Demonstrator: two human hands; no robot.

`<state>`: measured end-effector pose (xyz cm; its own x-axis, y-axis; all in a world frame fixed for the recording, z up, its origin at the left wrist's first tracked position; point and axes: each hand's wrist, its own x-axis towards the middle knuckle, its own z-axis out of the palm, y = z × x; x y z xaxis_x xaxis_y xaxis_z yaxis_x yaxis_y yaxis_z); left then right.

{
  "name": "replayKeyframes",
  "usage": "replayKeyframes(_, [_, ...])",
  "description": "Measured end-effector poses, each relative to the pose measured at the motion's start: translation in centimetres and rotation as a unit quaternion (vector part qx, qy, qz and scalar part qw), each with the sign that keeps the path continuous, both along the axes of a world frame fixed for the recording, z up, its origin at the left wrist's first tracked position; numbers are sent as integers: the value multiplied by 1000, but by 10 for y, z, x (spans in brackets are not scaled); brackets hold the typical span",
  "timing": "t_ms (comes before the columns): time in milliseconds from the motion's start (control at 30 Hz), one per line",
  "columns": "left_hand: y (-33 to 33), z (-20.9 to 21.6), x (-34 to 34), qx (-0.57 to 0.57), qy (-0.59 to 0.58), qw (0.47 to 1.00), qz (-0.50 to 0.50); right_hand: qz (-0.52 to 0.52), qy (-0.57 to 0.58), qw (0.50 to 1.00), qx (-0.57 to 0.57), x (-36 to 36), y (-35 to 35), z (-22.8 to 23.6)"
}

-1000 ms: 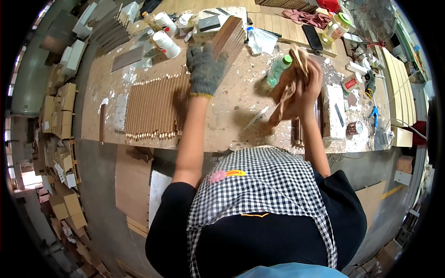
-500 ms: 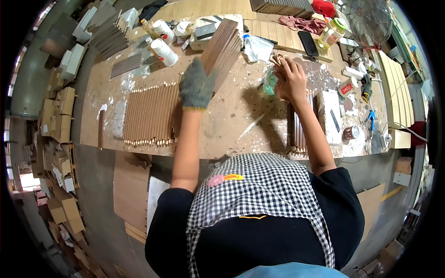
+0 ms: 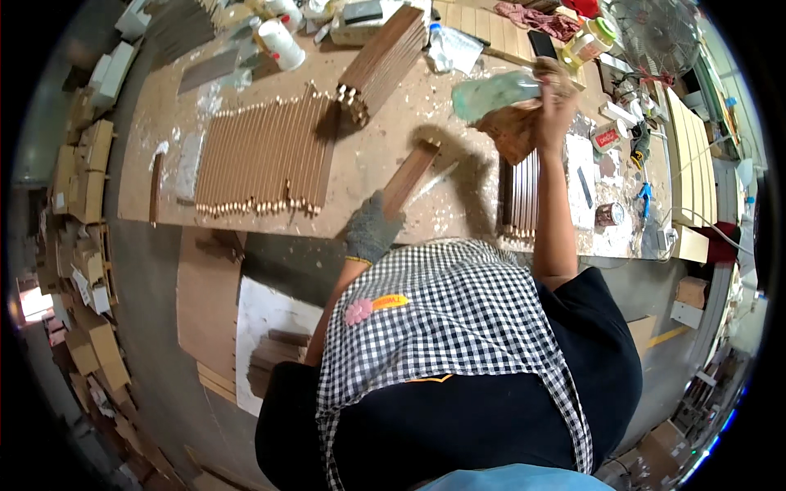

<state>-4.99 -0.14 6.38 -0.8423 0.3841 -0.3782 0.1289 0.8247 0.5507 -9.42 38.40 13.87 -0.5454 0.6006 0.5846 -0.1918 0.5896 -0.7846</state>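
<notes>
My left hand [image 3: 372, 229], in a dark grey knitted glove, is closed around one end of a brown wood strip [image 3: 412, 176] above the bench's front edge. My bare right hand [image 3: 557, 114] grips a crumpled brown rag [image 3: 512, 132], smeared by motion. Against the rag lies a translucent green bottle [image 3: 494, 93], tipped on its side; whether my fingers also grip it, I cannot tell. A row of brown strips with pale ends [image 3: 262, 155] lies left of my left hand. Beyond it, a tilted stack of similar strips [image 3: 385, 57] rests on the bench.
Dark strips [image 3: 521, 196] lie below my right forearm, beside a white paint-marked block [image 3: 580, 184]. A small can [image 3: 609, 214] and a blue tool [image 3: 644, 200] are at the right. White bottles [image 3: 281, 45] stand at the back left, a yellow-green bottle [image 3: 589, 42] at the back right.
My left hand has come off the tilted stack toward my body, now with one strip. My right hand has moved up and right with the rag; the green bottle has swung to nearly level.
</notes>
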Motion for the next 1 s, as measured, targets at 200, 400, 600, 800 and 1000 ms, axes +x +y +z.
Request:
replayKeyframes(200, [8,-24,13,-35,66,996,-42,143,15,799,-584,35,16,-104])
replayKeyframes(400, [8,-19,19,-72,15,997,6,69,-87,897,-428,32,-32,-39])
replayKeyframes(600, [16,-16,18,-75,21,997,2,58,-258,877,402,-12,-53,-33])
replayKeyframes(800, [15,-27,15,-84,29,996,7,-27,-212,931,296,-7,-58,12])
replayKeyframes(1000, [18,-34,11,-98,4,995,-5,116,-365,853,354,23,-178,-66])
